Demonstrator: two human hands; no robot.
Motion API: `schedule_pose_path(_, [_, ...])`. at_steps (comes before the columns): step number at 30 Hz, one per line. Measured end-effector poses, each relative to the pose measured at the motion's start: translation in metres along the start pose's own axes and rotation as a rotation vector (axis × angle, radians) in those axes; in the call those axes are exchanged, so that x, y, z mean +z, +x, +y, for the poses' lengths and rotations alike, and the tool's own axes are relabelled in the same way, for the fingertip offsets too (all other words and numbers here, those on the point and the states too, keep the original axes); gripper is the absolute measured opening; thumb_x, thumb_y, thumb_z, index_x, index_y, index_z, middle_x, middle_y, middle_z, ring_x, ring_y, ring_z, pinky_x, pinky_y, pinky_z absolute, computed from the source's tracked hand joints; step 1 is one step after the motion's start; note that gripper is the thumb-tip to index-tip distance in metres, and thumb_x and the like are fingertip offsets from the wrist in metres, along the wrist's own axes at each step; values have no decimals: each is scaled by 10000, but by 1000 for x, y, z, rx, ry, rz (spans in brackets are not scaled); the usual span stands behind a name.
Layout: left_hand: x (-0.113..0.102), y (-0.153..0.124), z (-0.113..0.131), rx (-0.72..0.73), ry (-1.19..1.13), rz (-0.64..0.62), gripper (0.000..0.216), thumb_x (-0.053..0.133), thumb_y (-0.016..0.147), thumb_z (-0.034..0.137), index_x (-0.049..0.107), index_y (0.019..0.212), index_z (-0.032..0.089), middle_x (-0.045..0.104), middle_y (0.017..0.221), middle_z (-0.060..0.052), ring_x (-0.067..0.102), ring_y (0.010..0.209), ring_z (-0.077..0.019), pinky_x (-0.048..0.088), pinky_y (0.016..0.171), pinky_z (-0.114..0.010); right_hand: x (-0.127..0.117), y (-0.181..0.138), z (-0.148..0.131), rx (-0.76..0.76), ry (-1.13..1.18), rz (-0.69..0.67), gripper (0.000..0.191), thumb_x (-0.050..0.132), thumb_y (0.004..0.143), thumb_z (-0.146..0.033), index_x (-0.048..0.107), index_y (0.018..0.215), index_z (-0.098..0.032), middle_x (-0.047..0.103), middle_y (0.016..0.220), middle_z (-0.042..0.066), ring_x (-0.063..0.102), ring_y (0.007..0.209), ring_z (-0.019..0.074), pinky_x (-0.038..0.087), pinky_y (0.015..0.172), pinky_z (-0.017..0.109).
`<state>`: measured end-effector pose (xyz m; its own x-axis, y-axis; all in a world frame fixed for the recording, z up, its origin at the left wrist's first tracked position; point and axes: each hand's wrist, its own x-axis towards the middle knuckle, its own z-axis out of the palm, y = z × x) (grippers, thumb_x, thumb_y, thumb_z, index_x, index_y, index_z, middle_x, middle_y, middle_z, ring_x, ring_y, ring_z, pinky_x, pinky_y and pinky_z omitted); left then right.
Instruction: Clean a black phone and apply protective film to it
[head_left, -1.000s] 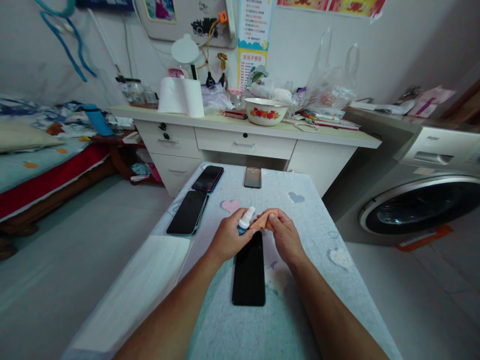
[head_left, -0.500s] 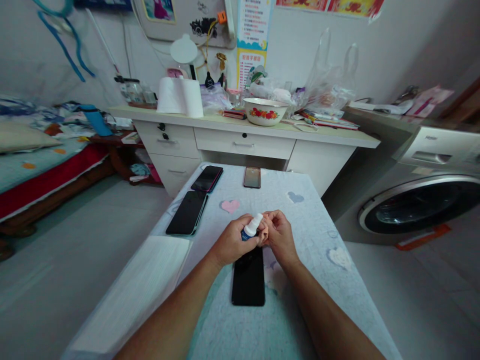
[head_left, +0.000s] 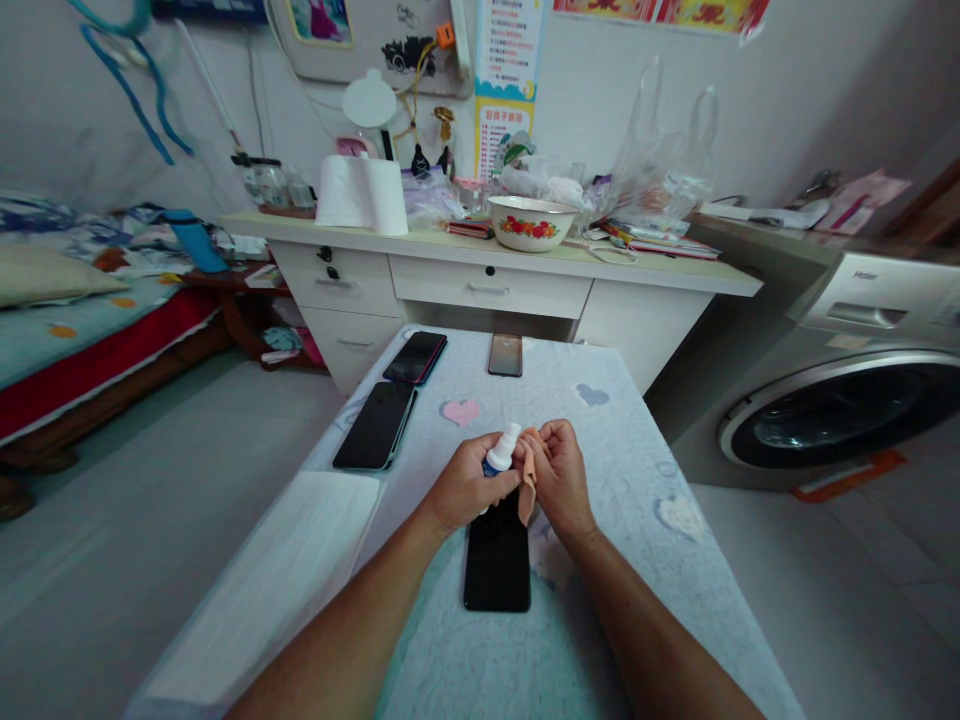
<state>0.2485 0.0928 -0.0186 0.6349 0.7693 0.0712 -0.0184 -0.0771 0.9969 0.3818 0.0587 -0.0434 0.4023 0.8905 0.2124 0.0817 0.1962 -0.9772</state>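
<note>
My left hand (head_left: 465, 485) is wrapped round a small spray bottle (head_left: 500, 452) with a white nozzle and blue label, its tip pointed toward my right hand. My right hand (head_left: 559, 475) pinches a small orange cloth (head_left: 527, 475) that hangs down right beside the nozzle. Both hands hover over the top end of a black phone (head_left: 496, 555) lying face up on the pale cloth-covered table (head_left: 660, 560).
Three more phones lie farther up the table: a large dark one (head_left: 376, 425), another (head_left: 416, 357) and a smaller one (head_left: 506, 354). Beyond stands a cluttered desk (head_left: 487, 265) with a bowl (head_left: 531, 222). A washing machine (head_left: 840, 390) is right, a bed (head_left: 75, 320) left.
The orange cloth, earlier held flat between both hands, is now bunched in my right hand and hangs beside the bottle nozzle. Both hands have stayed over the phone's top end.
</note>
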Motion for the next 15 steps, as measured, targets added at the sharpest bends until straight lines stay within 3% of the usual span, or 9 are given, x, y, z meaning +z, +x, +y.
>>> schedule_pose_path(6, [-1, 3, -1, 122, 160, 175, 230, 630, 723, 267, 631, 907, 130, 647, 794, -14, 586, 735, -148, 462, 700, -252, -6, -4, -15, 21, 52, -232, 222, 450, 868, -410, 443, 769, -212, 455, 646, -31, 416, 569, 109, 340, 526, 234])
schedule_pose_path(8, [-1, 4, -3, 142, 210, 202, 219, 627, 727, 250, 633, 911, 131, 659, 830, -20, 592, 785, -163, 456, 732, -259, -6, -4, -16, 14, 96, -288, 246, 501, 835, -445, 438, 790, -212, 469, 670, -31, 427, 586, 109, 350, 535, 231])
schedule_pose_path(12, [-1, 5, -3, 149, 248, 198, 214, 620, 720, 210, 633, 921, 137, 663, 821, -12, 593, 763, -153, 452, 707, -241, -4, -2, -14, 53, 114, -297, 330, 670, 717, -430, 433, 808, -218, 499, 741, -29, 452, 637, 112, 367, 565, 221])
schedule_pose_path(15, [-2, 5, -3, 121, 213, 203, 206, 605, 720, 197, 627, 918, 141, 661, 830, -14, 599, 755, -145, 460, 694, -234, -5, 0, -12, 129, 143, -254, 303, 609, 769, -467, 448, 766, -211, 518, 725, -19, 474, 649, 122, 388, 582, 229])
